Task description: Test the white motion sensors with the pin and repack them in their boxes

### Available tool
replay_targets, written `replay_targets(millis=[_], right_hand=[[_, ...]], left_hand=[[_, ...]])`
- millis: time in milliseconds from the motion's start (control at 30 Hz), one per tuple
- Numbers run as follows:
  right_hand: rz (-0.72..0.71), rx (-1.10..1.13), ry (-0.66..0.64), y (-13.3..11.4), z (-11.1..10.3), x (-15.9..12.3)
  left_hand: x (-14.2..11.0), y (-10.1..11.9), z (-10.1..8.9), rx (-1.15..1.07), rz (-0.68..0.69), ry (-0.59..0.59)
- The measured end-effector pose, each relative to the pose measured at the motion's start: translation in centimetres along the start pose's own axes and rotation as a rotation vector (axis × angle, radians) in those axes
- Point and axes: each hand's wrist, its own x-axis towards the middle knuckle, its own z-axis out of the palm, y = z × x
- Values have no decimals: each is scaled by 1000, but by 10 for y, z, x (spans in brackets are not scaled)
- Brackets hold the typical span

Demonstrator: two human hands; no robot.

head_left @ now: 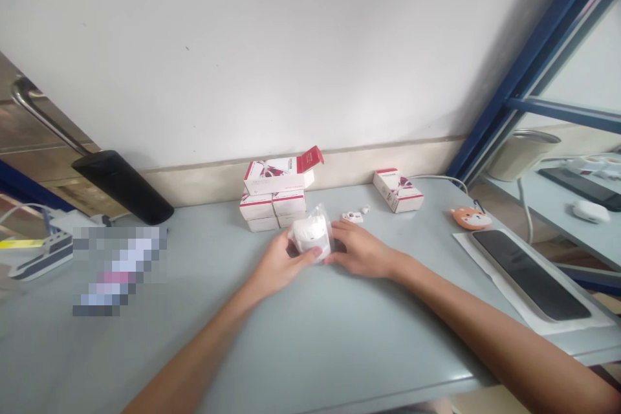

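The white item (311, 233), in a clear wrapper, is located near the middle of the tabletop (301, 343), somewhat closer to the back edge than to the front edge. Whether it touches the surface cannot be determined.

The left hand (279, 265) grips it from the left: the thumb lies across the near face, and the fingers are mostly hidden behind. The right hand (363, 251) is at the right side of the wrapper, fingers bent, thumb low at its edge; whether they pinch the film cannot be told.

Directly behind, toward the back edge, stands a stack of boxes (272, 202); the uppermost has its red flap (310, 159) open at the right end. Small white parts (351, 217) lie just beyond the right hand. A separate box (398, 191) sits farther right, near the back edge.

Toward the right edge are an orange case (469, 217) with an animal face and, nearer the front, a phone (528, 273) lying on a white sheet (599, 319). At the back left corner a black cylinder (123, 184) leans, tilted. A pixelated patch (116, 272) covers part of the left side.
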Motion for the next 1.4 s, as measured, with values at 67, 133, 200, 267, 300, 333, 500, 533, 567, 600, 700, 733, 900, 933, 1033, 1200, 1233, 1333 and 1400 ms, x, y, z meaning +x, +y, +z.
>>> replay_targets(millis=[67, 133, 200, 267, 300, 333, 500, 533, 567, 600, 700, 733, 900, 933, 1033, 1200, 1233, 1333, 1400], right_hand=[[68, 215, 22, -4, -4, 0], [117, 476, 52, -8, -9, 1], [140, 660, 89, -12, -13, 3], [160, 724, 148, -14, -16, 4], [163, 727, 190, -14, -16, 4], [163, 718, 236, -14, -15, 5], [154, 502, 505, -9, -11, 5], [160, 481, 537, -9, -10, 5], [168, 494, 543, -9, -9, 5], [177, 536, 516, -9, -8, 5], [209, 712, 298, -13, -4, 3], [225, 755, 244, -14, -2, 3], [292, 817, 340, -19, 0, 4], [302, 834, 373, -19, -2, 5], [345, 930, 410, -17, -12, 6], [403, 1077, 340, -12, -28, 6], [406, 1078, 307, -11, -30, 5], [387, 963, 257, -7, -32, 4], [356, 769, 321, -4, -31, 4]], left_hand=[[1, 5, 0, -172, -34, 41], [1, 12, 0, -381, -58, 62], [1, 18, 0, -558, -87, 34], [0, 23, 1, -684, -132, 11], [-1, 25, 2, -735, -160, 15], [-1, 26, 2, -785, -184, 24], [0, 25, 0, -938, -216, 79], [0, 24, -1, -943, -208, 77], [0, 24, -2, -944, -200, 67], [1, 23, -2, -940, -191, 53], [1, 23, -2, -908, -171, 20], [1, 24, -2, -889, -165, 14], [-1, 22, 3, -715, -66, 1], [-2, 20, 4, -651, -43, 6], [-5, 12, 5, -374, 46, 43], [-3, -5, -1, 207, 341, 187], [-2, -7, -3, 327, 399, 212], [0, -8, -7, 612, 519, 251], [-1, -6, -8, 697, 547, 256]])
